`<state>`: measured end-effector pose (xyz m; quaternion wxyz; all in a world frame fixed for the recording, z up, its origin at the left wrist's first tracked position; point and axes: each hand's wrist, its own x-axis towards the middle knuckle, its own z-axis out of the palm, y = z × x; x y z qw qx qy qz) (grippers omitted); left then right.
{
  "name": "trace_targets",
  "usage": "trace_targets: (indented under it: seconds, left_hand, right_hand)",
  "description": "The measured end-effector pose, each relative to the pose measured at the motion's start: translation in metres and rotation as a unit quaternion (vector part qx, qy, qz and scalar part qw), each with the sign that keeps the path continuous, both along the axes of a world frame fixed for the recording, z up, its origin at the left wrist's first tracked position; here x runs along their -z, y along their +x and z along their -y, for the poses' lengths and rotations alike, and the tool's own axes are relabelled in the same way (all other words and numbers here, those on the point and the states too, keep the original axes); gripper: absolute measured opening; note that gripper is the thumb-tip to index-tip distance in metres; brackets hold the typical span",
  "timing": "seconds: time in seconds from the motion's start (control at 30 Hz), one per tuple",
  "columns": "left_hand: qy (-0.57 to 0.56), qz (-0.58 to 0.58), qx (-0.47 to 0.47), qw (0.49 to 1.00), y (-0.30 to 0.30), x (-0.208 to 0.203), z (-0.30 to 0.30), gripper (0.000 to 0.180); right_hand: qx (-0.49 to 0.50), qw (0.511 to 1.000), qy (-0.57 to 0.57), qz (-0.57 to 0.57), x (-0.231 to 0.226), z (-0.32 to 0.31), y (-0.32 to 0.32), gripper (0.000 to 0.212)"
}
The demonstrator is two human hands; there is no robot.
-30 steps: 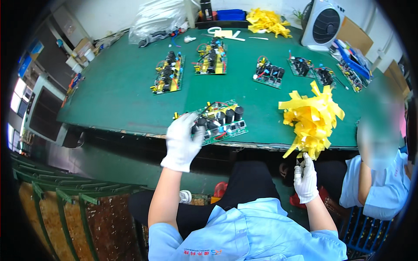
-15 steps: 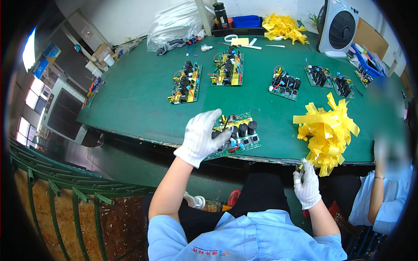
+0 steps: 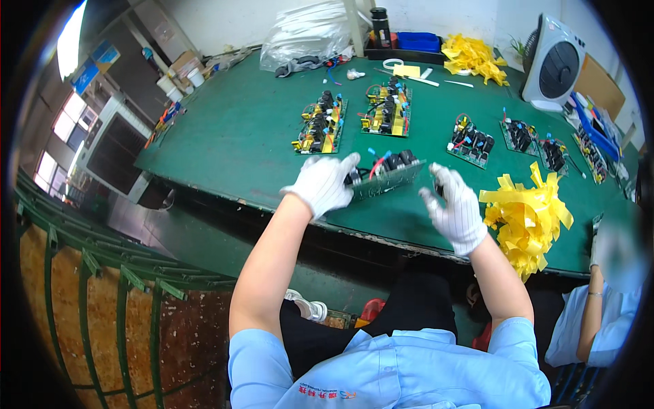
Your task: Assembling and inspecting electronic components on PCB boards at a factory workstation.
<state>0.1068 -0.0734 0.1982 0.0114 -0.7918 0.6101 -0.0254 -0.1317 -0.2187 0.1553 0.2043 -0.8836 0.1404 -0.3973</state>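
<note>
My left hand (image 3: pixel 320 185), in a white striped glove, grips the left end of a circuit board (image 3: pixel 388 183). The board is tilted up on its near edge, with its underside toward me. Black cylindrical parts and red and blue wire ends show above its top edge. Just off the board's right end is my gloved right hand (image 3: pixel 455 213), fingers curled and thumb forward. Something small and dark shows between its fingers; I cannot make out its kind. A heap of yellow tape strips (image 3: pixel 528 221) lies right of that hand.
Two boards with yellow tape (image 3: pixel 321 123) lie beyond my left hand on the green table (image 3: pixel 231 123). Several smaller boards (image 3: pixel 471 142) lie at the right. A grey fan (image 3: pixel 555 65), blue bins (image 3: pixel 417 42) and plastic bags (image 3: pixel 306 34) stand behind. A co-worker's arm (image 3: pixel 594 307) is at right.
The board has gone from lying nearly flat to tilted up, and farther from the table's front edge. My right hand has risen from the tape heap's lower edge to beside the board.
</note>
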Motion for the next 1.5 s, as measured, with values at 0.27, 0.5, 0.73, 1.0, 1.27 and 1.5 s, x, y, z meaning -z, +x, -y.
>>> trace_targets:
  seconds: [0.27, 0.5, 0.73, 1.0, 1.27, 1.5]
  left_hand:
    - [0.033, -0.113, -0.082, 0.99, 0.023, 0.009, 0.008, 0.071]
    - [0.003, -0.164, -0.051, 0.985, 0.027, 0.012, 0.011, 0.057]
    - [-0.007, -0.2, -0.019, 0.98, 0.031, 0.009, 0.015, 0.053]
    - [-0.108, -0.125, 0.077, 0.983, 0.029, 0.019, 0.01, 0.037]
    - [-0.099, -0.089, 0.057, 0.99, 0.018, 0.023, 0.004, 0.032]
    - [-0.083, -0.056, 0.021, 0.995, 0.009, 0.02, 0.0, 0.031]
  right_hand:
    - [-0.019, 0.997, -0.063, -0.035, -0.026, 0.037, 0.064, 0.019]
    - [-0.112, 0.972, -0.161, -0.126, -0.032, 0.037, 0.109, 0.02]
    - [-0.152, 0.972, -0.148, -0.106, -0.039, 0.051, 0.13, 0.02]
    - [-0.204, 0.924, -0.168, -0.277, -0.041, 0.027, 0.126, 0.022]
    - [-0.211, 0.905, -0.205, -0.309, -0.035, 0.023, 0.125, 0.018]
    - [-0.186, 0.884, -0.2, -0.379, -0.034, 0.019, 0.128, 0.019]
